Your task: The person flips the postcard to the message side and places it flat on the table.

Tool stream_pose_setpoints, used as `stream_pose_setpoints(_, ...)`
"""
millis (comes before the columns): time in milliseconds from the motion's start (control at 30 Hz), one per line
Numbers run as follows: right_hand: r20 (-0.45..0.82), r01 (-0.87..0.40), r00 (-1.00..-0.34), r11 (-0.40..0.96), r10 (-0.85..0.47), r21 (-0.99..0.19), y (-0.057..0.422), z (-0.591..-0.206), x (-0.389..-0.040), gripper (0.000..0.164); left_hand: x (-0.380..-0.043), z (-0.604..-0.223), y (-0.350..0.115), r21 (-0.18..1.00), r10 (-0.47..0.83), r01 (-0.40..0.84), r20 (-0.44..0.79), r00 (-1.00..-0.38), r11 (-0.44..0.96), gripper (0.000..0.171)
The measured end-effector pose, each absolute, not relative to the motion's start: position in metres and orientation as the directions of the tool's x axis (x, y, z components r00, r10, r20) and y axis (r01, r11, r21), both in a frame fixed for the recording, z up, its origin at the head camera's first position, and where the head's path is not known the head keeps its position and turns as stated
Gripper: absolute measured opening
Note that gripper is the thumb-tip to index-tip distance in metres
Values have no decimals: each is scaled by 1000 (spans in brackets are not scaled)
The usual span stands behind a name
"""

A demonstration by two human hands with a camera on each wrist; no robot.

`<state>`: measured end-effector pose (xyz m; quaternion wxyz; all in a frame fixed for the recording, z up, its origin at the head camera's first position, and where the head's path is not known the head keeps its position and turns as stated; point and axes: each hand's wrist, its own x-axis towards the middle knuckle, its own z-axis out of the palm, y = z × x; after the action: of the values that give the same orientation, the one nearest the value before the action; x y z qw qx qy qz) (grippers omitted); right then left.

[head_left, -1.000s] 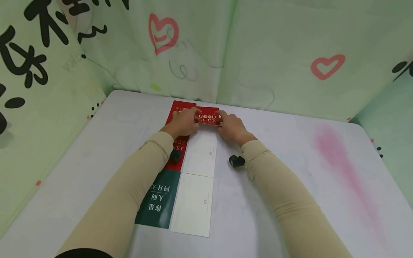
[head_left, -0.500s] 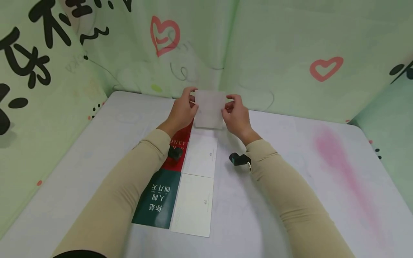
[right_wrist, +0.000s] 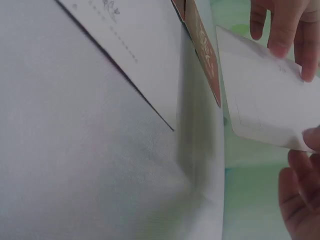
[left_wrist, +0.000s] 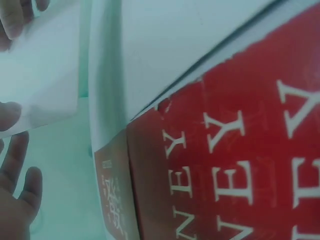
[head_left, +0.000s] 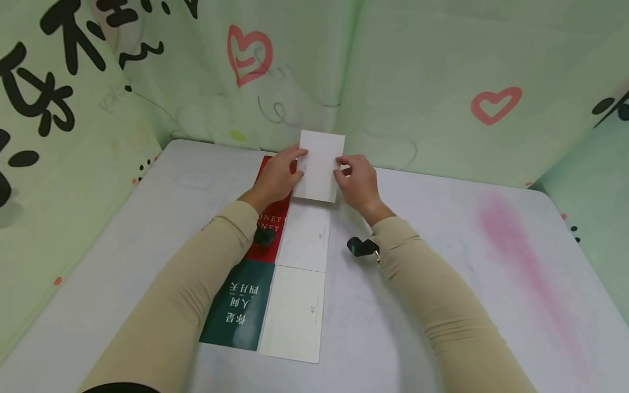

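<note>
A postcard [head_left: 320, 166] is held up over the far end of the card rows, its white side facing me. My left hand [head_left: 277, 176] pinches its left edge, thumb in front. On the right edge, the thumb and fingers of my right hand [head_left: 360, 183] pinch it too. Below lie two white-backed cards [head_left: 303, 237], [head_left: 293, 314] in one column. Beside them is a column of red cards [head_left: 267, 251], partly hidden by my left hand and sleeve, and a dark green card [head_left: 241, 305]. The left wrist view shows white lettering on a red card [left_wrist: 230, 130].
The white table [head_left: 432, 262] carries a pink smear [head_left: 521, 256] on its right side. Green cloth with drawn hearts [head_left: 496, 105] hangs behind the far edge. Small black wrist devices [head_left: 362, 246] stick out from the sleeves.
Both hands have lifted the red "GOOD LUCK" card from the far end and turned it over, so its white side shows. Since half a second ago it has tilted and come slightly lower.
</note>
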<state>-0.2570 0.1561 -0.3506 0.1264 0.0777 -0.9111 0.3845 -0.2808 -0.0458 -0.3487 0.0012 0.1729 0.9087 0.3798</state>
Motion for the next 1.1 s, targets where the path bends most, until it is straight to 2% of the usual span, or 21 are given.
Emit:
stream_pose_setpoints(167,147,-191,-981,725,-125,-661,156,-356,-258,56,-284,-356,-44,668,356,293,45,-933,684,66)
stream_pose_setpoints(300,82,-173,-984,751,-157,-637,155,-362,-259,64,-287,-360,-42,630,402,321,15,-916,707,72)
stream_pose_setpoints(600,48,-146,-988,776,-148,-614,151,-370,-259,65,-291,-368,-34,616,346,254,-32,-938,746,75)
stream_pose_setpoints(800,44,-138,-989,777,-141,-614,151,-372,-258,63,-285,-372,-32,655,302,195,-54,-952,730,72)
stream_pose_setpoints(1100,-20,-114,-987,797,-157,-593,155,-376,-258,65,-285,-376,-31,538,332,229,-103,-937,811,79)
